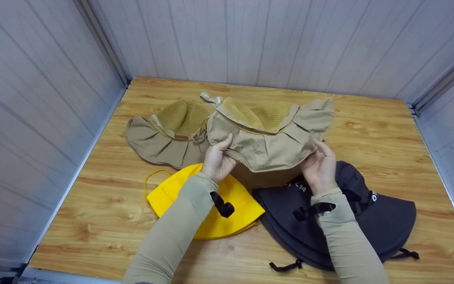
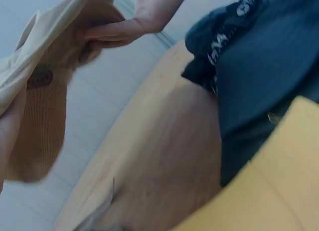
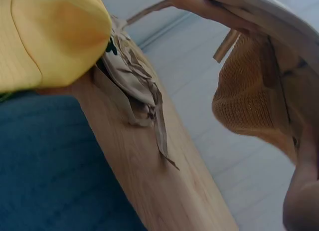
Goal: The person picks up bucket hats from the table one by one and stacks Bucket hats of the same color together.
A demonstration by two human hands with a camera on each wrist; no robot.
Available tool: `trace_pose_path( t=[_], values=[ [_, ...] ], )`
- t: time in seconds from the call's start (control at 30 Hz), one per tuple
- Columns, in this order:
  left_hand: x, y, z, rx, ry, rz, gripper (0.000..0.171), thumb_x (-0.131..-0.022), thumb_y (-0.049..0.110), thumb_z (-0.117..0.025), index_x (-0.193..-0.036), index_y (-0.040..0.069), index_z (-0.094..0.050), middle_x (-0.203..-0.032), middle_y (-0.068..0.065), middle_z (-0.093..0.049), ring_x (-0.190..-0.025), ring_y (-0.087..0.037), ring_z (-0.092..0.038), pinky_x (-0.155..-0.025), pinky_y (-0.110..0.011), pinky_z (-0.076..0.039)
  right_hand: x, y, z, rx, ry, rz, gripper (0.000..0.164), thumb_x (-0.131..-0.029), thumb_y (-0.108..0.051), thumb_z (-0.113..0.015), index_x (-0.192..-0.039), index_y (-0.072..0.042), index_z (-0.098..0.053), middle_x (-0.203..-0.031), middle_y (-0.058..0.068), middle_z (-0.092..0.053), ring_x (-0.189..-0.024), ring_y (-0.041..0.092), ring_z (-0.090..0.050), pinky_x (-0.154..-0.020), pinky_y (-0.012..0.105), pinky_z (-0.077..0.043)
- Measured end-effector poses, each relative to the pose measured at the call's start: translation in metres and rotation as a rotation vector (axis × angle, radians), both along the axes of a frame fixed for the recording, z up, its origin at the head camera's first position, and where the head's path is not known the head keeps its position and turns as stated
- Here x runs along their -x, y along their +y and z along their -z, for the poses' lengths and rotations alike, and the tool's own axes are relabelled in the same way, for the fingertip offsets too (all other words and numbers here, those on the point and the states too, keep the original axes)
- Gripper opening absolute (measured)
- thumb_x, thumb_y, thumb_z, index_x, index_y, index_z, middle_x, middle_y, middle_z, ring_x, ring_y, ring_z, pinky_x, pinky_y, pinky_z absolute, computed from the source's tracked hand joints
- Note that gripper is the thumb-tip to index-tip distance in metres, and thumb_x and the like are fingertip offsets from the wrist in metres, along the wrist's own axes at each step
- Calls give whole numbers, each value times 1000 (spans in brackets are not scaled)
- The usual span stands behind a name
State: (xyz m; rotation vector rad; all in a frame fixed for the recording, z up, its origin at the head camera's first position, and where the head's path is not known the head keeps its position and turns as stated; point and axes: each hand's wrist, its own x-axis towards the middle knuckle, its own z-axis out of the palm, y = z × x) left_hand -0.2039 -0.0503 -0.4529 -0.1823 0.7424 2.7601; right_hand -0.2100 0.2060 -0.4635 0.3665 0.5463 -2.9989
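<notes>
A beige sun hat [image 1: 266, 146] with a tan mesh crown and pleated brim is held above the table. My left hand [image 1: 219, 161] pinches the brim's near edge on the left, thumb on top. On the right side, my right hand [image 1: 319, 165] pinches the same edge. In the left wrist view the mesh crown [image 2: 42, 128] hangs below the brim; the right wrist view also shows the crown [image 3: 244, 91]. Behind and left of the held hat lies a second beige hat [image 1: 160, 148], its right part covered.
A yellow hat [image 1: 227, 213] lies folded on the wooden table [image 1: 105, 221], below my left forearm. Dark hat [image 1: 388, 221] with cords lies under my right forearm. Grey panel walls [image 1: 227, 43] enclose the back and sides.
</notes>
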Motion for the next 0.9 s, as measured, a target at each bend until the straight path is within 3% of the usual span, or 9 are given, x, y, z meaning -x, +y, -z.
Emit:
trace_pose_path(
  t=[0.13,0.27,0.4,0.53,0.63,0.73,0.83,0.9],
  values=[
    [3,-4,10,126,-20,-28,29,-107,9,-36,-92,5,-61,-86,-2,-67,-79,-13,-63,-74,-26,-52,5,7,7,-162,-56,61,24,-96,14,-42,-96,-5,-57,-79,6,-64,-65,18,-60,-60,26,-49],
    [8,-5,19,361,-63,-86,9,-104,9,-46,-108,6,-53,-83,-3,-64,-66,-14,-63,-66,-30,-54,9,8,15,-313,-92,130,30,-90,23,-44,-98,-4,-55,-82,6,-65,-67,18,-63,-62,26,-53],
    [10,-9,25,721,-70,-127,43,-103,13,-52,-145,9,-42,-99,-6,-61,-53,-9,-53,-55,-26,-49,10,8,27,-524,-146,193,34,-86,23,-52,-104,-5,-56,-83,0,-66,-70,13,-64,-68,22,-55],
    [12,-13,30,999,-57,-173,50,-102,12,-53,-150,8,-42,-118,-14,-60,-48,-4,-36,-49,-19,-39,11,7,41,-746,-192,207,36,-85,20,-56,-108,-7,-57,-80,-7,-65,-68,8,-62,-68,18,-53],
    [14,-16,33,1065,-52,-186,46,-102,11,-54,-147,8,-47,-127,-18,-59,-48,-4,-36,-48,-17,-41,11,7,48,-813,-205,177,36,-85,18,-59,-110,-9,-56,-77,-9,-64,-62,7,-57,-63,17,-49],
    [16,-19,34,1097,-37,-202,43,-102,7,-53,-144,7,-50,-135,-20,-57,-55,-8,-45,-50,-19,-49,12,7,54,-826,-201,142,34,-86,15,-61,-109,-10,-55,-75,-10,-64,-56,7,-53,-57,18,-44],
    [18,-23,34,1098,-72,-186,43,-101,3,-50,-145,5,-49,-143,-18,-52,-74,-19,-60,-57,-24,-56,14,8,60,-820,-179,111,34,-87,15,-62,-109,-9,-53,-75,-9,-64,-58,6,-55,-56,18,-44],
    [19,-27,33,1078,-124,-151,46,-101,1,-48,-147,6,-45,-146,-18,-50,-92,-25,-64,-67,-28,-59,16,10,65,-818,-173,92,33,-87,15,-62,-108,-8,-52,-74,-8,-63,-58,7,-55,-56,18,-44]
  ],
)
